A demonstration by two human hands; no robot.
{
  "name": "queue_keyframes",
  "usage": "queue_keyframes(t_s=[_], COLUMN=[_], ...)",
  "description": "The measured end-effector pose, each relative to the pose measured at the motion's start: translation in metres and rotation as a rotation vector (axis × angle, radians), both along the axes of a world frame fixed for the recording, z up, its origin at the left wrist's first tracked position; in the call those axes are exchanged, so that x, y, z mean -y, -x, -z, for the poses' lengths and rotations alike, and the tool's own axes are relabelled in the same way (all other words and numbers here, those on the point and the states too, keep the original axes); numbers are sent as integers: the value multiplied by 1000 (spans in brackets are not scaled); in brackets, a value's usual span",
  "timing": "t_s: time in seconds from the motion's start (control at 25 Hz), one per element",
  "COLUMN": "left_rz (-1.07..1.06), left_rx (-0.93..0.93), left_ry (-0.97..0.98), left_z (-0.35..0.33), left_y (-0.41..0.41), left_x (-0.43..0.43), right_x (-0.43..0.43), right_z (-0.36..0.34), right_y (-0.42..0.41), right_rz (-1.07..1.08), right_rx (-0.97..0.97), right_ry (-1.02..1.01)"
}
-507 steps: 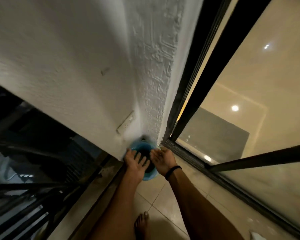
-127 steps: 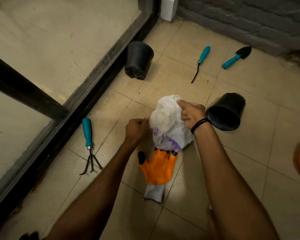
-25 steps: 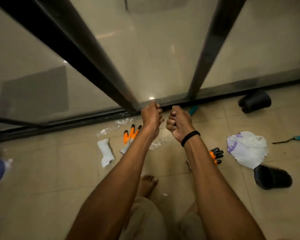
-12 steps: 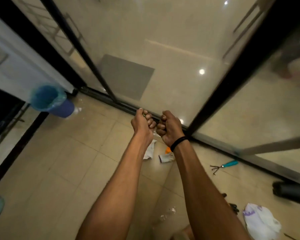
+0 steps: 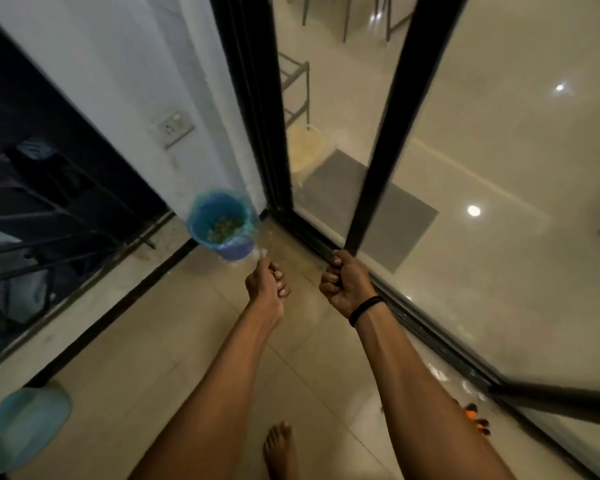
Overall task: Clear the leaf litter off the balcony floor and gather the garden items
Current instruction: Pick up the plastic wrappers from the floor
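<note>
Some leaf litter (image 5: pixel 222 225) in bottom of bag-lined blue bin (image 5: pixel 236 249), corner between white wall (image 5: pixel 136 81) and sliding door (image 5: pixel 257 98). Light, brittle, crumbly; scoop with cupped palms. Left hand (image 5: pixel 265 289) and right hand (image 5: pixel 343 284) fisted tight, probably on more litter; contents hidden.

The floor (image 5: pixel 174 358) is laid with pale beige tiles. In its far corner, where the white wall meets the sliding-door track (image 5: pixel 413 323), stands a blue bin (image 5: pixel 236 249) lined with clear plastic, leaf litter (image 5: pixel 224 226) at its bottom. An orange-fingered glove (image 5: pixel 477 419) lies beside the track. A bare foot (image 5: pixel 279 448) stands nearest the camera. A blurred light-blue object (image 5: pixel 21 427) sits near the left edge.
</note>
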State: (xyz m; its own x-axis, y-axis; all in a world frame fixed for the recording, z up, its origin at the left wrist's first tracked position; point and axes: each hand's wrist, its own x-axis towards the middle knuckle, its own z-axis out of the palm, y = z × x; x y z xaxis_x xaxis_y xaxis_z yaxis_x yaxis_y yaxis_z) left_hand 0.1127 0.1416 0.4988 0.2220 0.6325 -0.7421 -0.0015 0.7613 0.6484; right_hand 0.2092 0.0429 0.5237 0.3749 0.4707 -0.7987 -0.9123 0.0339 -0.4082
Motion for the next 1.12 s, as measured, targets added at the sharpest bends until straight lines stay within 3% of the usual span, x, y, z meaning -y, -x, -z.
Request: queue_keyframes(t_s=[0.32, 0.44, 0.6, 0.84, 1.12], left_rz=[-117, -153, -196, -168, -147], left_rx=[20, -29, -44, -33, 5], left_ry=[103, 136, 142, 239, 326], left_z=[52, 83, 138, 201, 203], left_y=[12, -1, -19, -24, -40], left_x=[-211, -278, -362, -408, -432], right_x=[-224, -295, -382, -434, -449], right_z=[56, 104, 172, 247, 232], right_y=[4, -5, -24, -18, -16], right_rz=[1, 87, 91, 9, 171], right_rx=[-198, -286, -255, -247, -356], right_ry=[-104, -52, -53, 22, -48])
